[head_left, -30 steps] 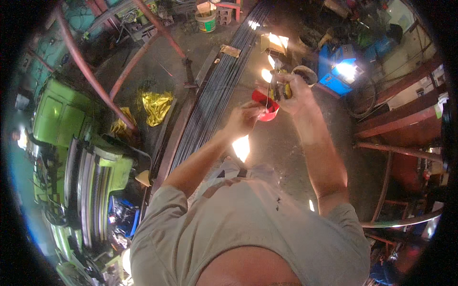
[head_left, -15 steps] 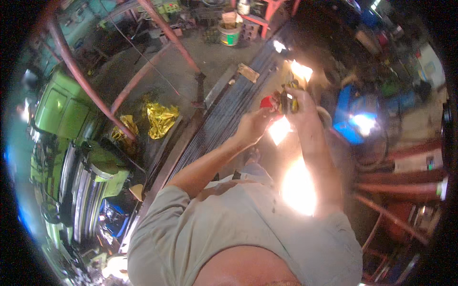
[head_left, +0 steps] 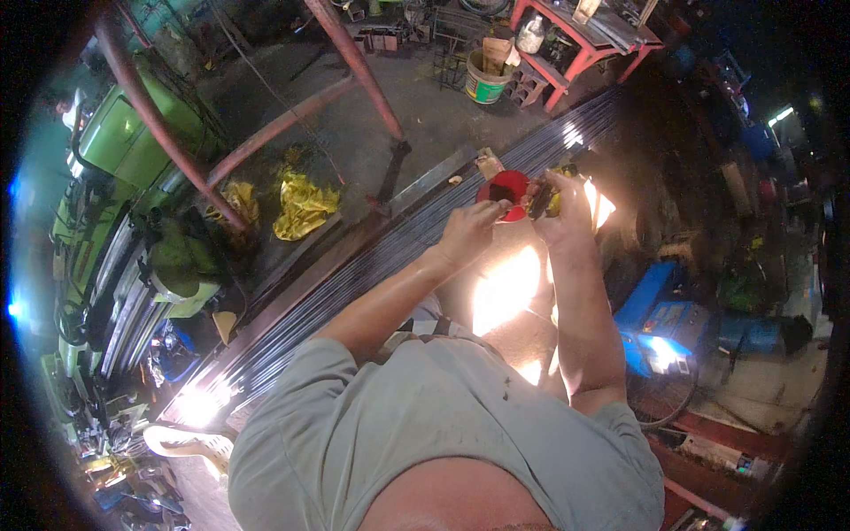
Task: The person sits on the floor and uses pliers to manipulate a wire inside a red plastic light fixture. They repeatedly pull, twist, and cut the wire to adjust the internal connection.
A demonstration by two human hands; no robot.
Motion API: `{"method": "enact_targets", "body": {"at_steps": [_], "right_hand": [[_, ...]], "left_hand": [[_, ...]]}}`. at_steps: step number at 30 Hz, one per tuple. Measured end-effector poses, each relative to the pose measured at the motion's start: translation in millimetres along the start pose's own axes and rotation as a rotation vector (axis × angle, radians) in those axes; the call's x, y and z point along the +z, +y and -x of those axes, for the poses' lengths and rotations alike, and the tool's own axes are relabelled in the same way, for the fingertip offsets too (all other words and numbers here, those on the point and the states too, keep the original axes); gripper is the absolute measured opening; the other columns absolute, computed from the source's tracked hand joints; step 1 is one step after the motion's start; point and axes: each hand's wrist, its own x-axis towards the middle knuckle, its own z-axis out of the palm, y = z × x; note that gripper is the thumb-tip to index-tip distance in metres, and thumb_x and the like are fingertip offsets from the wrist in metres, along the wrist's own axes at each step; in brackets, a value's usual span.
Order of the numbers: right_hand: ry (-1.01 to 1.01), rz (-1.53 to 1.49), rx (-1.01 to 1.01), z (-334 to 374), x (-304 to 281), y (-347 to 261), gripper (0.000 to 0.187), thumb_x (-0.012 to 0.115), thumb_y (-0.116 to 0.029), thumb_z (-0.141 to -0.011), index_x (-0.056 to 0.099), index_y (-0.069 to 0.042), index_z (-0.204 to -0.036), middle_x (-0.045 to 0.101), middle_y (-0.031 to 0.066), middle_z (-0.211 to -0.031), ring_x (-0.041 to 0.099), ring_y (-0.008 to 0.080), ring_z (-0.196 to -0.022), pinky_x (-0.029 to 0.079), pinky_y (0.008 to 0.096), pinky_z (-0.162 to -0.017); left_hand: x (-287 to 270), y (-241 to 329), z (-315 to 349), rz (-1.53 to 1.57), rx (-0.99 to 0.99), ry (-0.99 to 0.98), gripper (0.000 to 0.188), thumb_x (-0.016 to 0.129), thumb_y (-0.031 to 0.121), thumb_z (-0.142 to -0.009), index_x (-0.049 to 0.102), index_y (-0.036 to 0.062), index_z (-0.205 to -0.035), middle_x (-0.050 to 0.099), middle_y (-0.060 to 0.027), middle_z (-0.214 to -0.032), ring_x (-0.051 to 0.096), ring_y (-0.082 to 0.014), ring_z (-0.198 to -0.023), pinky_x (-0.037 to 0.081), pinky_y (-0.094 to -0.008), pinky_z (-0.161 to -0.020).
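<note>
Both of my hands are raised close together in front of my chest. My left hand [head_left: 471, 232] is closed, its fingertips pinched at the lower edge of a red round piece [head_left: 490, 194] with a dark middle. Whether they grip its rim or something small in front of it, I cannot make out. My right hand [head_left: 567, 211] is wrapped around a yellow-and-dark object [head_left: 554, 200], just right of the red piece. The fingers hide much of this object, so its kind does not show.
Long thin metal rods [head_left: 354, 288] run diagonally across the floor. A red frame [head_left: 363, 75], a green machine [head_left: 133, 133] and yellow crumpled sheeting [head_left: 305, 205] are on the left. A bucket [head_left: 486, 85] stands by a red table [head_left: 567, 66]. A blue machine [head_left: 660, 319] sits at right.
The view has shifted, so the bucket and red table appear farther right. More of the red piece shows beside my left fingers. Both hands stay close together, the right one slightly lower.
</note>
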Motion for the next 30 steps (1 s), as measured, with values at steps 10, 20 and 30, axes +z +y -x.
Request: {"method": "enact_targets", "body": {"at_steps": [10,20,30], "right_hand": [[0.049,-0.020,0.013,-127,41,-79,0.013,0.060,-0.011,-0.101,0.056,0.001,-0.100,0.062,0.0159,-0.085,0.064,0.0270,-0.076,0.057,0.0447,-0.071],[-0.095,-0.024,0.157,-263,98,-169,0.023,0.056,-0.012,-0.107,0.056,0.008,-0.118,0.068,0.0295,-0.114,0.072,0.0393,-0.102,0.064,0.0555,-0.091],[-0.418,0.016,0.376,-427,210,-267,0.031,0.055,-0.012,-0.108,0.051,0.010,-0.130,0.068,0.0324,-0.116,0.074,0.0428,-0.104,0.069,0.0513,-0.089]], "left_hand": [[22,-93,-142,0.097,0.142,0.080,0.043,0.075,0.003,-0.080,0.075,0.0146,-0.122,0.077,-0.0075,-0.099,0.075,-0.0323,-0.088,0.060,-0.0443,-0.070],[19,-180,-254,0.137,-0.121,-0.039,0.105,0.096,0.036,-0.075,0.041,0.0093,-0.161,0.046,-0.0254,-0.160,0.059,-0.0410,-0.135,0.053,-0.0460,-0.109],[97,-303,-397,0.541,-0.117,0.026,0.134,0.100,0.043,-0.070,0.016,0.0087,-0.168,0.032,-0.0187,-0.169,0.033,-0.0360,-0.158,0.028,-0.0499,-0.130]]}}
